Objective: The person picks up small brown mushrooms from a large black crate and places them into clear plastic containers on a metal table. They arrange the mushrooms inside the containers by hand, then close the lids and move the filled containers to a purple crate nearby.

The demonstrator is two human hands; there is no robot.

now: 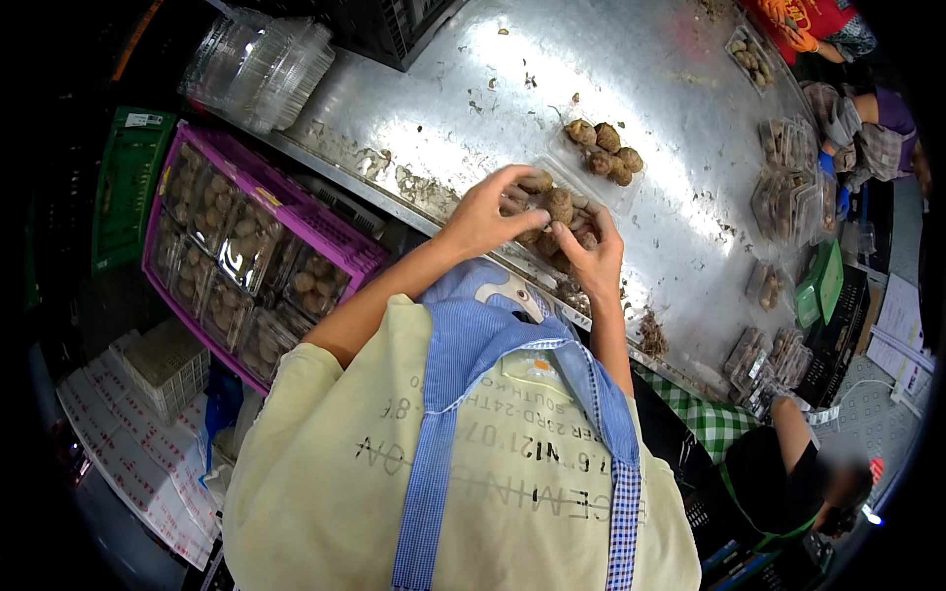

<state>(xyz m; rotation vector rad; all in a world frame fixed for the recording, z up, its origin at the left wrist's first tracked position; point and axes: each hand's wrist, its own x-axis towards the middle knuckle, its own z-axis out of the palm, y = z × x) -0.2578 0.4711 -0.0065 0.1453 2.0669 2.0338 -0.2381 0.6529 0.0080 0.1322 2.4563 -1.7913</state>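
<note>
Small brown taro corms (559, 205) lie heaped at the near edge of the metal table, between my two hands, in what looks like a clear plastic box that the hands mostly cover. My left hand (485, 217) curls round the heap from the left, fingers over the corms and thumb against their near side. From the right, my right hand (595, 258) closes on the same heap, its thumb pressed to a corm. Just beyond, several more corms (619, 163) rest in a clear plastic lid or tray (574, 163).
At left stands a purple crate (212, 340) packed with boxed corms. Stacked clear containers (258, 74) sit at the far left, beside a black crate (389, 30). Filled packs (785, 202) line the right side, near co-workers. Dirt scraps (652, 333) litter the metal table (690, 266).
</note>
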